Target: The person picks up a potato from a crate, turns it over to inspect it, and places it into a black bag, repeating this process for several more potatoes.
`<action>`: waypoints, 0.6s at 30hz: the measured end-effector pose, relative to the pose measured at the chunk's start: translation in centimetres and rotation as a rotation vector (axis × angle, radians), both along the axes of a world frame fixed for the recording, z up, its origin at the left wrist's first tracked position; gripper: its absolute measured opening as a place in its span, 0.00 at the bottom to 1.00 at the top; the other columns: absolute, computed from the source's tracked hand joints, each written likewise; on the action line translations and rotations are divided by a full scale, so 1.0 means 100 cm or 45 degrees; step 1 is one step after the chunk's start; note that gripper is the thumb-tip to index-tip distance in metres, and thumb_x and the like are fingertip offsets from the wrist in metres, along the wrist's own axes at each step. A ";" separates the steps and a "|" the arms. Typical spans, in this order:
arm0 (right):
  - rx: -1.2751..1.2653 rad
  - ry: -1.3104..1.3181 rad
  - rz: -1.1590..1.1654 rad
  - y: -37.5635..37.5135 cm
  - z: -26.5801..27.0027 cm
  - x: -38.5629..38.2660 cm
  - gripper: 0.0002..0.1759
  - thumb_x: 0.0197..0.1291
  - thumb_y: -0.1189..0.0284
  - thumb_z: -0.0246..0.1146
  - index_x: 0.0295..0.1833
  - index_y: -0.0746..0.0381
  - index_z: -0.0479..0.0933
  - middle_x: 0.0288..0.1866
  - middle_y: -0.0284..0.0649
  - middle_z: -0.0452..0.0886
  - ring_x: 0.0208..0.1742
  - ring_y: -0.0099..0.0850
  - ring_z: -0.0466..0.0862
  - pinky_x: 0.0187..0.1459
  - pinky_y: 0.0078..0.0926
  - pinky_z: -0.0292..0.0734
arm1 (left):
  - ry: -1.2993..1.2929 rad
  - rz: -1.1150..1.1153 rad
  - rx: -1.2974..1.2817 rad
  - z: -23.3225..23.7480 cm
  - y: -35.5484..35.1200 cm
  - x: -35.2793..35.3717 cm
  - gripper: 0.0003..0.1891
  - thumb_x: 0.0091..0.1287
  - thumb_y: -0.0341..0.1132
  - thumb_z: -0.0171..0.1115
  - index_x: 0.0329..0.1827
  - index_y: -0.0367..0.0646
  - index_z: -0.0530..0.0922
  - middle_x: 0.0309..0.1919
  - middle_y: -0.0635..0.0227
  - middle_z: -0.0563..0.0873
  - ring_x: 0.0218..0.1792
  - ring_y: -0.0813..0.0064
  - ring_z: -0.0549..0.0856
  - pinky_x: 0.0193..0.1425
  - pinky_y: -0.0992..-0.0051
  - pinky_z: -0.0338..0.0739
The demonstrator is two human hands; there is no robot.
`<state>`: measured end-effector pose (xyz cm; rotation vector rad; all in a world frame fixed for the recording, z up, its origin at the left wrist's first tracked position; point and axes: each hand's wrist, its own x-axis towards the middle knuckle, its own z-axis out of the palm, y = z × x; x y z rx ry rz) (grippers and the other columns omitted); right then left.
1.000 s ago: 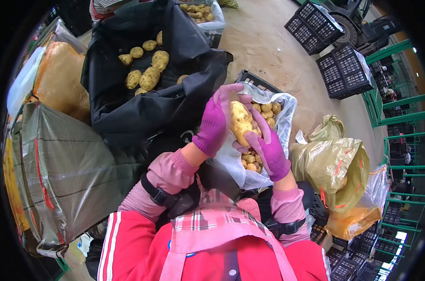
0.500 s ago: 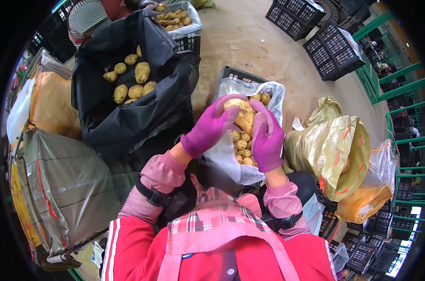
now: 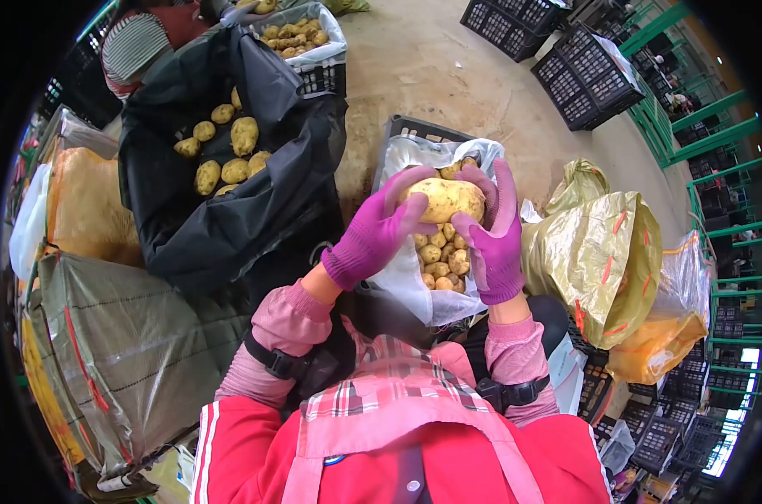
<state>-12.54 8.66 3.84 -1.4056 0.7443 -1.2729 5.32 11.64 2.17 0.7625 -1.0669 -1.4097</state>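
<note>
One large pale potato (image 3: 445, 200) is held up between my two gloved hands, over a crate (image 3: 416, 128) lined with white plastic. My left hand (image 3: 384, 228), in a purple glove, grips its left end. At its right end, my right hand (image 3: 496, 241) has fingers and thumb against the skin. Below, smaller potatoes (image 3: 440, 256) fill part of the crate, partly hidden by my hands. To the left stands a bin lined with black cloth (image 3: 221, 210), with several potatoes (image 3: 243, 135) lying in it.
Olive woven sacks stand at the right (image 3: 591, 256) and left (image 3: 137, 336). Another lined crate of potatoes (image 3: 293, 38) is at the back, beside a person in a striped garment (image 3: 137, 49). Black crates (image 3: 587, 76) are stacked on the far floor.
The potato has been turned from a tilted position to lie nearly level between my hands. My right fingers have spread and shifted. The camera view has moved slightly.
</note>
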 end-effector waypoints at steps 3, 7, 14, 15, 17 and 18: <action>-0.011 -0.021 0.041 0.002 0.008 -0.001 0.54 0.52 0.75 0.73 0.81 0.64 0.48 0.65 0.51 0.74 0.68 0.37 0.73 0.69 0.34 0.68 | -0.495 0.161 -0.400 -0.009 -0.012 0.009 0.25 0.81 0.45 0.47 0.73 0.37 0.66 0.61 0.60 0.79 0.58 0.70 0.82 0.55 0.73 0.84; -0.093 0.028 0.099 0.002 0.006 -0.001 0.56 0.52 0.76 0.74 0.81 0.62 0.47 0.65 0.51 0.74 0.68 0.37 0.74 0.69 0.34 0.68 | -0.476 -0.061 -0.082 0.005 -0.006 0.018 0.27 0.79 0.51 0.47 0.69 0.37 0.69 0.55 0.59 0.82 0.47 0.68 0.88 0.48 0.74 0.85; 0.062 0.321 0.070 0.007 0.008 -0.014 0.30 0.68 0.50 0.63 0.63 0.63 0.77 0.61 0.45 0.81 0.64 0.38 0.79 0.65 0.33 0.72 | -1.153 0.294 -0.549 0.002 -0.007 0.006 0.18 0.63 0.24 0.63 0.58 0.39 0.78 0.53 0.57 0.83 0.51 0.63 0.86 0.50 0.68 0.86; -0.089 0.349 -0.026 0.010 0.004 -0.011 0.29 0.68 0.51 0.63 0.62 0.63 0.77 0.60 0.46 0.81 0.63 0.39 0.80 0.65 0.33 0.72 | -1.158 0.309 -0.510 0.002 -0.007 0.005 0.21 0.59 0.22 0.65 0.57 0.38 0.78 0.51 0.56 0.84 0.51 0.60 0.86 0.55 0.67 0.82; -0.402 0.417 -0.212 0.013 -0.008 -0.007 0.27 0.68 0.53 0.64 0.61 0.63 0.77 0.59 0.47 0.81 0.63 0.42 0.80 0.64 0.33 0.72 | -1.380 0.380 -0.667 -0.018 -0.017 0.007 0.20 0.60 0.22 0.64 0.57 0.38 0.77 0.51 0.56 0.83 0.50 0.59 0.86 0.55 0.66 0.80; -0.405 0.457 -0.320 0.016 -0.010 -0.010 0.24 0.68 0.56 0.64 0.59 0.63 0.78 0.58 0.47 0.80 0.62 0.44 0.80 0.64 0.35 0.73 | -0.976 0.296 -0.401 -0.042 -0.027 0.011 0.20 0.65 0.26 0.63 0.61 0.39 0.76 0.50 0.61 0.83 0.50 0.66 0.85 0.54 0.71 0.80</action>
